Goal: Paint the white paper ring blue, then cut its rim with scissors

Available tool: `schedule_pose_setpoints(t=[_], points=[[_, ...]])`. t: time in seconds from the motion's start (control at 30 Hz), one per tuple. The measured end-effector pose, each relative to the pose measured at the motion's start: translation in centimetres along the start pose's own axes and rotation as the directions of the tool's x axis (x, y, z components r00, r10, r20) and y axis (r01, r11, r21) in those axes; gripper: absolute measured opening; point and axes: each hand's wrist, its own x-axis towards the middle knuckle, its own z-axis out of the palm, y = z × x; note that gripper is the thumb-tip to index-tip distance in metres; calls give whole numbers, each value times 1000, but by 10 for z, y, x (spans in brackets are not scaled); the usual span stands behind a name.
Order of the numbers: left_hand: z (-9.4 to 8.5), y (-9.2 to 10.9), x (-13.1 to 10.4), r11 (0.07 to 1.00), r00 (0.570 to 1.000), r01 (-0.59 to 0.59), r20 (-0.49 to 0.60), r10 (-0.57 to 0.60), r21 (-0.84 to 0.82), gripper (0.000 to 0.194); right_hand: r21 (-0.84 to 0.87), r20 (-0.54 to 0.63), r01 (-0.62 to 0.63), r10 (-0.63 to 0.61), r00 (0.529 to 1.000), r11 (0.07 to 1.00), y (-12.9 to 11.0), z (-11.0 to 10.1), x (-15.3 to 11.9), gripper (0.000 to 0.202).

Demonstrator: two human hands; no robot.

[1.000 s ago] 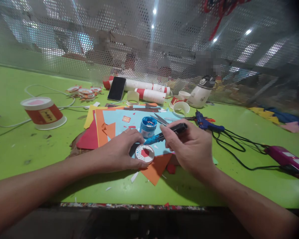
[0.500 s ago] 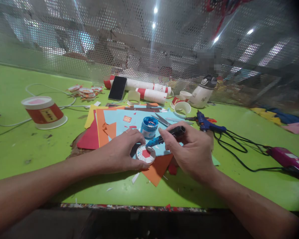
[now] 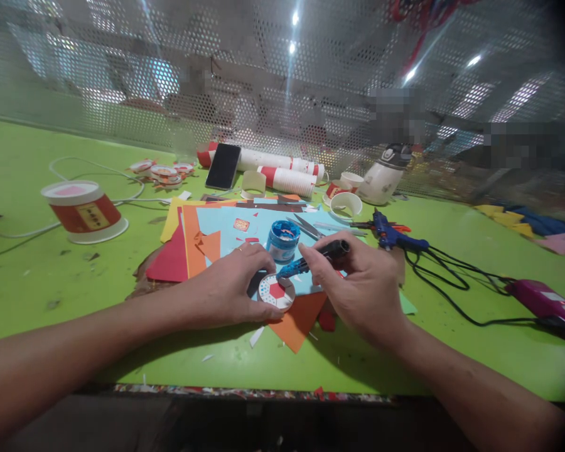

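Observation:
Between the thumb and fingers of my left hand (image 3: 230, 285) rests a small round white disc (image 3: 286, 295), gripped at its edge. It carries a red hexagon in the middle, dark lines running outward and blue dots on its left part. My right hand (image 3: 365, 282) is closed around a black pen (image 3: 334, 250) whose lower end is coated in blue paint. The pen's tip is at the disc's upper edge; whether it touches cannot be made out. Just behind the disc stands an uncapped jar of blue paint (image 3: 282, 248).
Coloured paper sheets (image 3: 207, 216) lie under the jar, with scissors (image 3: 308, 226) on them. A glue gun (image 3: 390, 232) and its cords are on the right. A paper tub (image 3: 87, 216) stands left. Behind are a phone (image 3: 223, 166), red-and-white tubes (image 3: 287, 181) and a bottle (image 3: 381, 179).
Both hands, the disc and the pen keep nearly the same positions. The whole view has shifted very slightly.

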Motion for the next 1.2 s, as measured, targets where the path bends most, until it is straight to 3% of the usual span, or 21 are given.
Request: schedule_pose_setpoints(t=[0.27,0.47,0.6,0.77,0.97,1.2], points=[[2,-4,0,999,1000,0,21,0,40,41,-43,1,-72,72,997,996,-2,3,-2,23],[3,-3,1,999,1000,-7,4,7,41,40,-94,-20,-29,27,999,995,-3,3,-5,27],[2,-2,1,999,1000,6,13,-7,44,40,-16,-19,-68,68,998,998,-4,1,-5,25],[1,-2,0,999,1000,3,17,-4,49,45,46,-109,-96,101,989,994,-9,-4,-1,28],[1,-2,0,999,1000,3,16,-4,53,43,-14,-56,-75,74,996,997,-8,-2,0,27],[1,-1,0,998,1000,23,19,-24,53,44,63,-16,-96,97,995,993,-5,0,-3,24]])
